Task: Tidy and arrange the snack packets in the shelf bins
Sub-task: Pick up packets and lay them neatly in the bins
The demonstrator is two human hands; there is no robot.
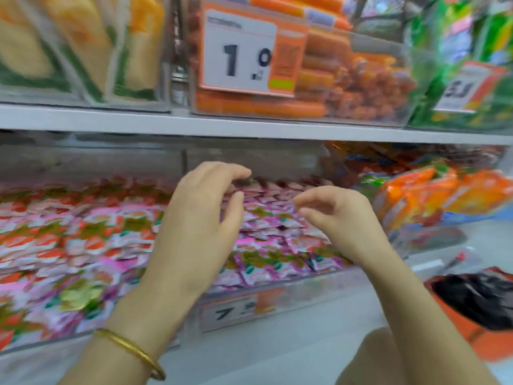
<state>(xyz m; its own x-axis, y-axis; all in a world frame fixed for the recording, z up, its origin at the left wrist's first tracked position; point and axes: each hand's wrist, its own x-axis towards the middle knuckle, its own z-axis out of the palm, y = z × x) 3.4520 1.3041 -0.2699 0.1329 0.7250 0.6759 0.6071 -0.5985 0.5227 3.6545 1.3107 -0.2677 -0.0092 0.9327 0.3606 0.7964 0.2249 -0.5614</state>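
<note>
Pink snack packets (266, 245): heaped in clear bin (305, 284), lower shelf (277, 354); print blurred. Hands, left hand (200, 218) and right hand (344, 218): above packets, fingers (233, 173) loosely curled, holding nothing. Bin price label (236, 312) partly unreadable.

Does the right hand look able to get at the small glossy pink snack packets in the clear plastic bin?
Probably yes: the right hand hovers empty over the small glossy pink snack packets, with nothing visible between them.

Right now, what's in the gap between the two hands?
Pink snack packets lying in the clear bin fill that gap; the left hand and right hand hold nothing. The head view shows it.
</note>
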